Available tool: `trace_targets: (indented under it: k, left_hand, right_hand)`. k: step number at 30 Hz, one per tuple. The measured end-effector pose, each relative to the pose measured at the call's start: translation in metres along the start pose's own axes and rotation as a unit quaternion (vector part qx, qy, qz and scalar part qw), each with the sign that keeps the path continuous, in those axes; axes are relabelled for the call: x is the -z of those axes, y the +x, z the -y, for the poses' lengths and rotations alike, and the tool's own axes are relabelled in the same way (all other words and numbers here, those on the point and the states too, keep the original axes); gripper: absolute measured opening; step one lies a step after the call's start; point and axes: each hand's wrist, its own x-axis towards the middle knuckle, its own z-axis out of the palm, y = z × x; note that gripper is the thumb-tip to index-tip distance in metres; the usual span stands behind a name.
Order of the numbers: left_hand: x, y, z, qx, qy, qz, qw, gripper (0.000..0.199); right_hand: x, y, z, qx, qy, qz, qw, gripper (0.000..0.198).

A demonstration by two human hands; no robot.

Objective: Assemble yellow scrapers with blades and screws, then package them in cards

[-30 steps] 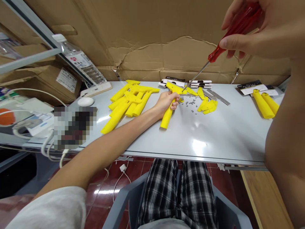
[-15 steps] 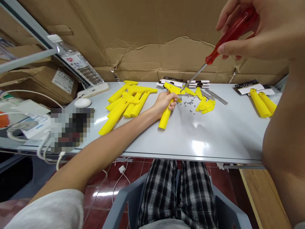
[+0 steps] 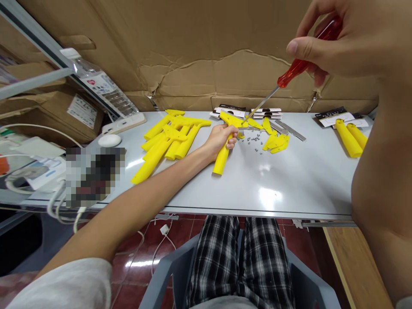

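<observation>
My left hand [image 3: 222,139] is closed around the handle of a yellow scraper-like tool [image 3: 220,162], its wide head pointing away from me. In my right hand [image 3: 334,47] is a screwdriver with a clear red handle [image 3: 294,71]; its shaft slants down and the tip meets the tool's head. A metal blade strip partly shows by that head. Small loose screws [image 3: 256,138] lie just right of my left hand. Beyond them are several flat yellow pieces [image 3: 279,142] and metal blades [image 3: 291,130].
Several similar yellow tools [image 3: 154,156] are piled on the left of the table [image 3: 206,195]. Two yellow handles [image 3: 349,139] lie at the right beside printed cards [image 3: 337,116]. A plastic bottle [image 3: 103,86] leans over a power strip [image 3: 124,123]. Cardboard [image 3: 193,43] stands behind.
My right fingers have shifted around the screwdriver handle, the thumb now higher and further left. The tip stays at the tool's head. My left hand keeps its grip; the view has shifted slightly.
</observation>
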Motion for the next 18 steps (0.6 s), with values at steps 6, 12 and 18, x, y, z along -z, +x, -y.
trace_targets:
  k: [6, 12, 18]
  left_hand:
    - [0.000, 0.001, 0.000, -0.005, 0.001, 0.007, 1.000, 0.020]
    - [0.000, 0.001, 0.000, -0.007, 0.003, 0.001, 1.000, 0.021]
    - [0.000, 0.001, 0.001, -0.002, -0.004, 0.000, 1.000, 0.020]
  right_hand:
    - [0.004, 0.010, -0.022, 0.085, -0.075, 0.038, 0.993, 0.051]
    - [0.000, 0.005, -0.017, 0.054, -0.073, 0.000, 0.996, 0.031]
    - [-0.001, 0.001, -0.005, 0.027, -0.063, 0.011, 0.998, 0.020]
